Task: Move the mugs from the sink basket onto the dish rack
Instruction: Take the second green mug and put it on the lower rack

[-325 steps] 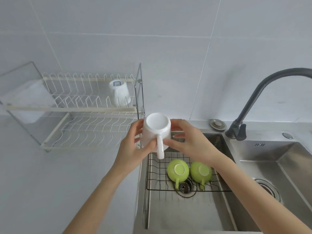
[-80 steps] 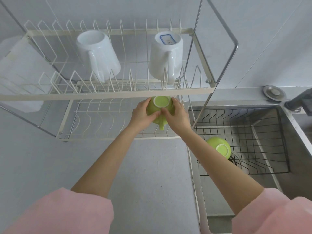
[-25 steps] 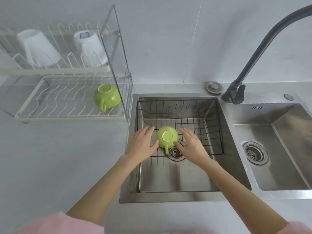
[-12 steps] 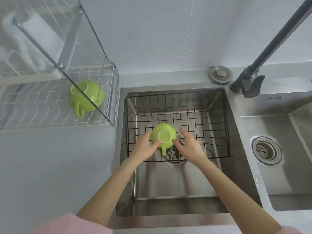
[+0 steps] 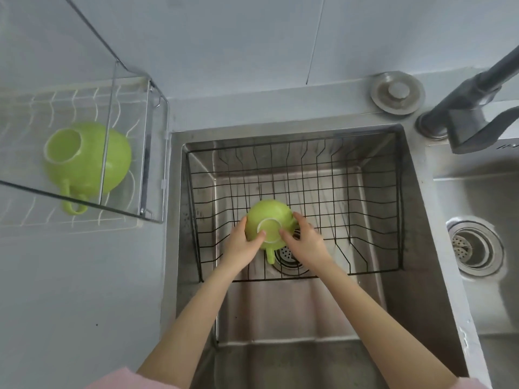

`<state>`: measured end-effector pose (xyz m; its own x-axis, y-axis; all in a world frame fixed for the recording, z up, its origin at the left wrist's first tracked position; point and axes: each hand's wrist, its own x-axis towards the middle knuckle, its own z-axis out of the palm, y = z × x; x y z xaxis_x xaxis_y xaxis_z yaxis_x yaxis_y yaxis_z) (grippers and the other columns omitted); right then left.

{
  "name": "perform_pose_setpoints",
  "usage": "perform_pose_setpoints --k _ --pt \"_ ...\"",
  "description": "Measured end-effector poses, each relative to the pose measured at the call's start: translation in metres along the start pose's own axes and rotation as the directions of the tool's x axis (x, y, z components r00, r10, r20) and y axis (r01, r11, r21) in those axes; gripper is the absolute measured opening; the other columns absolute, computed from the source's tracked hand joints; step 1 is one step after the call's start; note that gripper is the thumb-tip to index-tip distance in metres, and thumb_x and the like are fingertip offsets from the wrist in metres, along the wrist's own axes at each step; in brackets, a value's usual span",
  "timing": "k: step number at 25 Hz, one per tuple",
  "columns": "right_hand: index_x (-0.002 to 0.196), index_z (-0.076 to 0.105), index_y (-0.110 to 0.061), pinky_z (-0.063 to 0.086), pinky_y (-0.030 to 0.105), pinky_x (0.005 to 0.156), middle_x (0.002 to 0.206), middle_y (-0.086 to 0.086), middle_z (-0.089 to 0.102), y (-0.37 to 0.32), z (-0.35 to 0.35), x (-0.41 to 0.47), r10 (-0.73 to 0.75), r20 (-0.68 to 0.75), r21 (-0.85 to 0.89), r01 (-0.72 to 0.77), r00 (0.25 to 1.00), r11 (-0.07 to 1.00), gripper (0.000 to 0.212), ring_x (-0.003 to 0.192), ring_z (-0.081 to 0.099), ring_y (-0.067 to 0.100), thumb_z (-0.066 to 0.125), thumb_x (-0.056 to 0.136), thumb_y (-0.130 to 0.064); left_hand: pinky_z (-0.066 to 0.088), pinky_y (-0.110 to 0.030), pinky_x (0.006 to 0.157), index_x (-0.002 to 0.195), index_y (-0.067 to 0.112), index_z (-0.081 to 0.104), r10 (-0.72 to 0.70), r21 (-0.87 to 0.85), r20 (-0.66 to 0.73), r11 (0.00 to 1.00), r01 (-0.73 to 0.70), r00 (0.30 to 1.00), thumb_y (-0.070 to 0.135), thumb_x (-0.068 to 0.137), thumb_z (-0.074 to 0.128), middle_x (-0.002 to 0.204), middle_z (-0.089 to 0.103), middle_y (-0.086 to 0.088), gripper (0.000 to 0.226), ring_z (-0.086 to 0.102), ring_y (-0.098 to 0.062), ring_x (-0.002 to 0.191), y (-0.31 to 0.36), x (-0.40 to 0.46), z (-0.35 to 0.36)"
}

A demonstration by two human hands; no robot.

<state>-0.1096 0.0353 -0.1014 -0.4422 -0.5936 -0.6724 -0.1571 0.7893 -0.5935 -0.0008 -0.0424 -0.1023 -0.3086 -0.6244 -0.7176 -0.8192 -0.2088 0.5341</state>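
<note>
A green mug [image 5: 268, 220] sits upside down in the black wire sink basket [image 5: 351, 192], its handle pointing toward me. My left hand [image 5: 242, 244] grips its left side and my right hand [image 5: 304, 242] grips its right side, thumbs resting on the base ring. Another green mug [image 5: 84, 161] lies upside down on the lower tier of the white dish rack [image 5: 36, 220] at the left, behind the rack's metal frame. The rack's upper tier is out of view.
The basket hangs in the left steel sink bowl [image 5: 295, 318], over the drain. A dark faucet [image 5: 474, 108] stands at the back right, a round metal sink plug [image 5: 397, 92] beside it. A second bowl with a strainer [image 5: 474, 248] lies to the right.
Both hands have closed in from beside the green mug and now grip it on either side. My view has moved closer and more straight down over the sink.
</note>
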Motion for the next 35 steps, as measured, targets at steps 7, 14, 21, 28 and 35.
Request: perform_pose_setpoints --k 7,14,21,28,35 --pt "0.139 0.035 -0.016 0.038 0.032 0.101 0.136 0.013 0.050 0.001 0.007 0.019 0.068 -0.050 0.100 -0.062 0.996 0.993 0.061 0.125 0.047 0.028 0.059 0.086 -0.031 0.038 -0.040 0.107 0.142 0.019 0.023 -0.027 -0.092 0.019 0.995 0.028 0.999 0.027 0.084 0.058 0.142 0.043 -0.007 0.068 0.049 -0.026 0.124 -0.004 0.014 0.000" --pt "0.136 0.039 -0.014 0.042 0.033 0.098 0.130 0.012 0.056 -0.003 0.000 0.016 0.063 -0.049 0.145 -0.055 0.997 0.988 0.060 0.121 0.051 0.027 0.062 0.084 -0.032 0.036 -0.029 0.100 0.141 0.016 0.028 -0.018 -0.241 0.004 0.970 0.018 1.000 0.018 0.086 0.058 0.143 0.040 -0.007 0.063 0.044 -0.022 0.125 0.002 0.007 -0.005" --pt "0.133 0.044 -0.016 0.042 0.030 0.092 0.124 0.011 0.060 -0.016 -0.013 -0.019 0.033 -0.110 0.222 -0.008 0.993 0.975 0.056 0.116 0.055 0.025 0.063 0.083 -0.033 0.044 -0.030 0.096 0.141 0.017 0.030 0.060 -0.330 -0.025 0.942 -0.065 0.998 0.018 0.084 0.061 0.138 0.045 -0.007 0.065 0.048 -0.014 0.107 0.014 -0.030 -0.023" --pt "0.129 0.048 -0.016 0.043 0.029 0.085 0.116 0.008 0.063 -0.028 -0.027 -0.088 -0.024 -0.157 0.293 0.069 0.987 0.953 0.050 0.099 0.056 0.019 0.063 0.083 -0.032 0.041 -0.041 0.106 0.140 0.019 0.031 0.166 -0.352 -0.027 0.921 -0.165 0.986 0.021 0.082 0.064 0.134 0.046 -0.005 0.067 0.047 -0.022 0.124 0.012 -0.085 -0.037" --pt "0.128 0.048 -0.020 0.037 0.026 0.079 0.103 -0.001 0.058 -0.042 -0.025 -0.147 -0.091 -0.175 0.280 0.138 0.980 0.950 0.052 0.096 0.054 0.016 0.064 0.082 -0.037 0.041 -0.042 0.106 0.132 0.025 0.042 0.275 -0.384 -0.033 0.884 -0.266 0.961 0.023 0.080 0.066 0.126 0.052 -0.001 0.057 0.049 -0.020 0.121 -0.011 -0.141 -0.059"
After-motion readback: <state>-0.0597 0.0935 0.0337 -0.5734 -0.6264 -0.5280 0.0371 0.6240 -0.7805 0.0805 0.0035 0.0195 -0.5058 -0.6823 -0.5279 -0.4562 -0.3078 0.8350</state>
